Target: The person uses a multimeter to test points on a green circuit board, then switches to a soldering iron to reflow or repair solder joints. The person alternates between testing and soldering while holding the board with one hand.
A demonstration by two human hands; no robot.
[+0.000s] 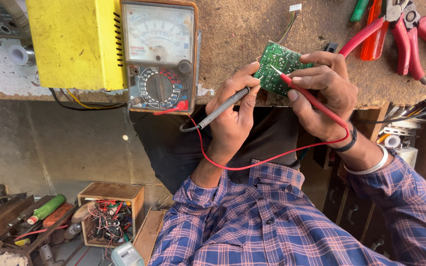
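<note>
A small green circuit board [278,63] is held tilted at the front edge of the workbench [252,29], between both hands. My left hand [230,116] grips a black test probe [223,107] whose tip reaches the board's left edge. My right hand [324,93] holds a red test probe [311,98], tip pressed on the board, and its fingers also steady the board. Red and black leads run from the probes to an analog multimeter [159,54] standing on the bench to the left.
A yellow box [72,42] stands next to the meter. Red-handled pliers and cutters [405,34] lie at the bench's right. Below left, a wooden box of wires [109,219] and several loose parts sit on the floor. Drawers [351,207] are at the right.
</note>
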